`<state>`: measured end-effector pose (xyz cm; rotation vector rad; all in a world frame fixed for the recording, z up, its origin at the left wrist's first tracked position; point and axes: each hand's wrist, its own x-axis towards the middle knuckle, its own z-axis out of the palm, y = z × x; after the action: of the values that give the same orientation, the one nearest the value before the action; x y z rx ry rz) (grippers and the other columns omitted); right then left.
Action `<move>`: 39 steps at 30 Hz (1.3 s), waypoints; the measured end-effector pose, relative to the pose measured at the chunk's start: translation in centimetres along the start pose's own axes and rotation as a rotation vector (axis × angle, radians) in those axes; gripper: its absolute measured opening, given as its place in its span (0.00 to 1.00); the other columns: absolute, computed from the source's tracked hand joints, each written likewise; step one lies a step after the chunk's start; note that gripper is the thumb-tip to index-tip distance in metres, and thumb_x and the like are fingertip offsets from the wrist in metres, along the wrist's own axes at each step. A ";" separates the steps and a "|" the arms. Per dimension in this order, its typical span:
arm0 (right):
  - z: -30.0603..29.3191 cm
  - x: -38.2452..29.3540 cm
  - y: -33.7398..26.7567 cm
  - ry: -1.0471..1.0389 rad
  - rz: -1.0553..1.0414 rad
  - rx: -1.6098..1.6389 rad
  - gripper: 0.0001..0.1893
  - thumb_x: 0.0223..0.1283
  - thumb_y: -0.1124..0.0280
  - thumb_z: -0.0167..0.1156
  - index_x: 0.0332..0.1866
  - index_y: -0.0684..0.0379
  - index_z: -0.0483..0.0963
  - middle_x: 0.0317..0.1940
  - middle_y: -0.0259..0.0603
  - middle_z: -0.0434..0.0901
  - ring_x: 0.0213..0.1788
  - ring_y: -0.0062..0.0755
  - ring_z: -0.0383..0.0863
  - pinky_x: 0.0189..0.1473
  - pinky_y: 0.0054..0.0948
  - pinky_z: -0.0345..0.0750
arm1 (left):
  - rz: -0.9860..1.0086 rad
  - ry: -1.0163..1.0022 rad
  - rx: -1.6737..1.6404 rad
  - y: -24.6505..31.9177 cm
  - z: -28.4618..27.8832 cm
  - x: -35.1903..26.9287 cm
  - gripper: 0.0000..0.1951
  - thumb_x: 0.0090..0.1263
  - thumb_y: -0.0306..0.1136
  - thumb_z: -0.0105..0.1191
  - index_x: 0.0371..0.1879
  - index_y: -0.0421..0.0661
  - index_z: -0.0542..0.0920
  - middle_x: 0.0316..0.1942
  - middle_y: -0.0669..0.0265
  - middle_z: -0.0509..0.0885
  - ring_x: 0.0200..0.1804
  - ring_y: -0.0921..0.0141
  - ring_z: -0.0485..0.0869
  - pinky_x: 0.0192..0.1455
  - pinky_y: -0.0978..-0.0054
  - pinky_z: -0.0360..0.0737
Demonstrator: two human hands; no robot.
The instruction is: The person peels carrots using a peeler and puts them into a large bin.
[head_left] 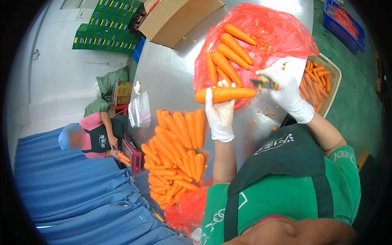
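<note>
My gloved left hand holds a large carrot crosswise, its narrow end pointing right. Just right of that end, my gloved right hand grips a knife, its short dark blade aimed at the carrot. Bits of carrot cling by the blade and the fingers. Beyond the hands, several whole carrots lie on a red plastic bag spread on the metal table. Cut carrot ends are scattered on the table below the knife.
A big carrot pile covers the table at left, near clear plastic bags. At right stands a crate of carrots. A cardboard box sits at the far edge. A co-worker handles bagged carrots beside a red weighing scale.
</note>
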<state>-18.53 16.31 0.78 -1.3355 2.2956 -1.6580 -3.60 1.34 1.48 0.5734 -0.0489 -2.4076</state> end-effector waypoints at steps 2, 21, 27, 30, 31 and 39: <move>0.5 -0.6 -0.5 -0.021 -0.096 -0.024 0.20 0.46 0.82 0.60 0.48 0.56 0.79 0.29 0.41 0.82 0.29 0.38 0.82 0.32 0.31 0.77 | -0.094 0.070 -0.116 0.7 -1.3 0.7 0.22 0.70 0.33 0.56 0.58 0.35 0.67 0.53 0.54 0.77 0.58 0.60 0.76 0.71 0.51 0.66; 2.5 0.8 5.9 -0.156 0.383 0.050 0.18 0.63 0.55 0.59 0.39 0.63 0.81 0.21 0.38 0.82 0.23 0.27 0.81 0.27 0.28 0.75 | -0.212 -0.004 -0.256 -1.3 -0.1 -1.8 0.17 0.70 0.33 0.55 0.51 0.36 0.70 0.45 0.57 0.76 0.51 0.62 0.75 0.63 0.61 0.74; -0.4 1.4 -2.2 -0.825 0.884 0.994 0.23 0.67 0.50 0.56 0.38 0.64 0.82 0.15 0.33 0.76 0.12 0.15 0.69 0.16 0.17 0.64 | -0.068 -0.148 -0.134 -0.2 -0.6 -0.4 0.17 0.71 0.33 0.54 0.53 0.38 0.68 0.47 0.56 0.75 0.55 0.61 0.74 0.68 0.56 0.68; 0.1 1.5 -3.5 -0.869 0.859 0.911 0.19 0.65 0.55 0.60 0.37 0.65 0.80 0.19 0.34 0.79 0.16 0.14 0.73 0.20 0.16 0.67 | 0.078 -0.156 -0.077 -0.2 0.0 -0.5 0.19 0.72 0.39 0.53 0.54 0.39 0.69 0.47 0.57 0.75 0.55 0.61 0.74 0.67 0.55 0.67; 1.0 1.2 -3.7 -0.830 0.741 0.669 0.16 0.61 0.57 0.64 0.36 0.63 0.79 0.20 0.37 0.79 0.17 0.23 0.75 0.23 0.22 0.71 | 0.080 -0.175 -0.047 -0.2 0.2 -0.6 0.21 0.73 0.42 0.52 0.55 0.40 0.69 0.47 0.57 0.75 0.55 0.62 0.74 0.66 0.56 0.68; 5.4 0.4 -2.5 -0.672 0.185 0.471 0.15 0.56 0.66 0.68 0.45 0.62 0.78 0.25 0.36 0.80 0.26 0.24 0.78 0.32 0.27 0.75 | 0.213 -0.186 0.134 1.9 -1.3 0.0 0.29 0.74 0.61 0.38 0.63 0.51 0.66 0.34 0.66 0.71 0.30 0.73 0.68 0.35 0.73 0.71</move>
<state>-14.79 11.73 0.52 -1.2586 1.4864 -1.3002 -1.97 -0.01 0.62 0.3813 -0.3361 -2.2526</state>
